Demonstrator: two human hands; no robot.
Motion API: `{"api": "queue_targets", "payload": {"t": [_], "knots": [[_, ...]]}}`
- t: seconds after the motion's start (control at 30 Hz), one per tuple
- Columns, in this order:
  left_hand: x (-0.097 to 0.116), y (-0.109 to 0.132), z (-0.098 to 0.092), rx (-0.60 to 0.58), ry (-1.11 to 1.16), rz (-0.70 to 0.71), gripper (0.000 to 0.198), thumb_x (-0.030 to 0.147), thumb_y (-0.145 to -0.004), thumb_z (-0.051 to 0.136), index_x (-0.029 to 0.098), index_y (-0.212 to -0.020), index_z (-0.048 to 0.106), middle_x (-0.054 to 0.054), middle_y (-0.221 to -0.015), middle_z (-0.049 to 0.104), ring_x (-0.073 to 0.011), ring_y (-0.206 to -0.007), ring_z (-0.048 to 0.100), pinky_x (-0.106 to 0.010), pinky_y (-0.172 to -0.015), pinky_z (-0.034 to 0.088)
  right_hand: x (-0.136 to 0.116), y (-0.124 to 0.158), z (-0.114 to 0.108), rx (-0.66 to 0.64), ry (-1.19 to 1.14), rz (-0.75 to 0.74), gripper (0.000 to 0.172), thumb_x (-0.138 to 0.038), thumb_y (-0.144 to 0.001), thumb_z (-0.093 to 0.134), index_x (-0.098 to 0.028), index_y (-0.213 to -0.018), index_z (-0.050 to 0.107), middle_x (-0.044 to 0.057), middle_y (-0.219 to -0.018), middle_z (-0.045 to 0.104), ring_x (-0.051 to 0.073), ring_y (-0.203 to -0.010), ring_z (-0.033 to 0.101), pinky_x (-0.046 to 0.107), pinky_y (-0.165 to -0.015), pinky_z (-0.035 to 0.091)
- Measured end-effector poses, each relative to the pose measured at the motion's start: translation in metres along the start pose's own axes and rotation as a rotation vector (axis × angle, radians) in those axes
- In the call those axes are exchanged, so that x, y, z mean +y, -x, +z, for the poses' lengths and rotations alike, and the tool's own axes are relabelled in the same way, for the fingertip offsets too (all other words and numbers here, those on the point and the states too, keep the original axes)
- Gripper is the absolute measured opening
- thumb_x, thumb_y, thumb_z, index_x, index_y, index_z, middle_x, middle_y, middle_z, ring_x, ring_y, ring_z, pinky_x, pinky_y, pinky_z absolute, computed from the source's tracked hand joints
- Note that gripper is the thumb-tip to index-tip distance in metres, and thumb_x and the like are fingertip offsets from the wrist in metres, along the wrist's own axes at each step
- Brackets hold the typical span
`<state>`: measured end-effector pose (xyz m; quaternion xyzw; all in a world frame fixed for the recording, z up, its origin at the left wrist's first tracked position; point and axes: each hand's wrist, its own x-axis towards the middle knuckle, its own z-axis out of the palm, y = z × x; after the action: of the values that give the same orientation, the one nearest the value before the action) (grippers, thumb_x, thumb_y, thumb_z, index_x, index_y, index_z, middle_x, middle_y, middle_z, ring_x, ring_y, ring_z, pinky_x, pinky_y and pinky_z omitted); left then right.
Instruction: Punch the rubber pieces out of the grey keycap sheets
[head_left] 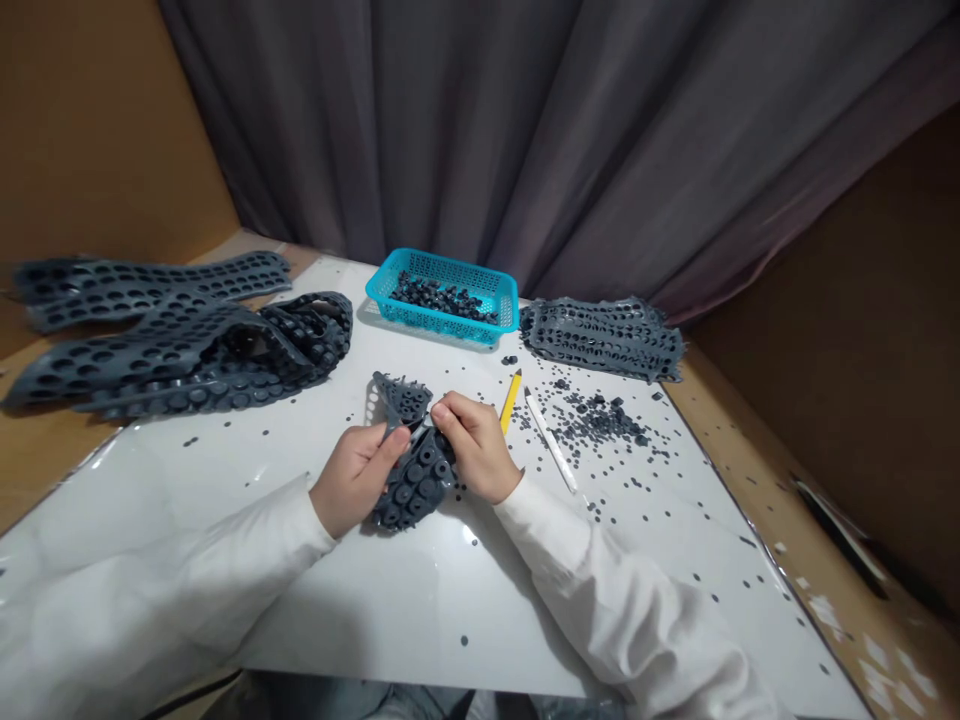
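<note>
A dark grey rubber sheet with rows of round knobs and holes is held up over the middle of the white table. My left hand is closed on its left side, thumb pressed on top. Pinched at its upper right edge is my right hand, fingers closed on the same sheet. Part of the sheet is folded back between the hands, and the fingertips hide the exact grip. Just right of my right hand lie a yellow pen-like stick and a white one.
A blue plastic basket with small dark rubber pieces stands at the back. More perforated rubber sheets lie at left, another sheet at right. Loose rubber bits are scattered on the white table. A grey curtain hangs behind.
</note>
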<state>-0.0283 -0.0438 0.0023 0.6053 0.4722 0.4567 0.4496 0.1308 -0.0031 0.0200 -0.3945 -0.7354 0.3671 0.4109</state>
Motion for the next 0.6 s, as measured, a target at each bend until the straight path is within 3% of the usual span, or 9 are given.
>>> {"api": "queue_targets", "payload": {"t": [0.33,0.5,0.6], "knots": [[-0.004,0.0,-0.001,0.053,-0.05,0.069,0.042,0.045,-0.086,0.041,0.018,-0.054,0.039,0.005,-0.044,0.037,-0.0081,-0.04,0.035,-0.022,-0.04,0.028,-0.01,0.002,0.009,0.138,0.074,0.001,0.031,-0.034,-0.089,0.04,-0.018,-0.062,0.042,-0.004,-0.055,0.038,0.01,-0.054,0.038,0.022,-0.055,0.03],[-0.005,-0.006,0.002,0.093,0.114,-0.127,0.039,0.051,-0.082,0.045,0.016,-0.065,0.048,0.006,-0.048,0.039,-0.0087,-0.043,0.038,-0.02,-0.041,0.03,-0.017,0.001,0.001,-0.146,0.079,-0.064,0.03,-0.034,-0.089,0.039,-0.018,-0.064,0.045,-0.003,-0.057,0.042,0.009,-0.055,0.041,0.021,-0.055,0.032],[-0.003,-0.007,0.003,0.057,0.147,-0.169,0.041,0.052,-0.082,0.045,0.014,-0.066,0.052,0.004,-0.051,0.045,-0.0104,-0.048,0.043,-0.021,-0.044,0.034,-0.02,0.0,-0.005,-0.326,0.128,-0.082,0.028,-0.037,-0.087,0.044,-0.017,-0.066,0.045,-0.004,-0.056,0.042,0.009,-0.053,0.04,0.02,-0.053,0.031]]}}
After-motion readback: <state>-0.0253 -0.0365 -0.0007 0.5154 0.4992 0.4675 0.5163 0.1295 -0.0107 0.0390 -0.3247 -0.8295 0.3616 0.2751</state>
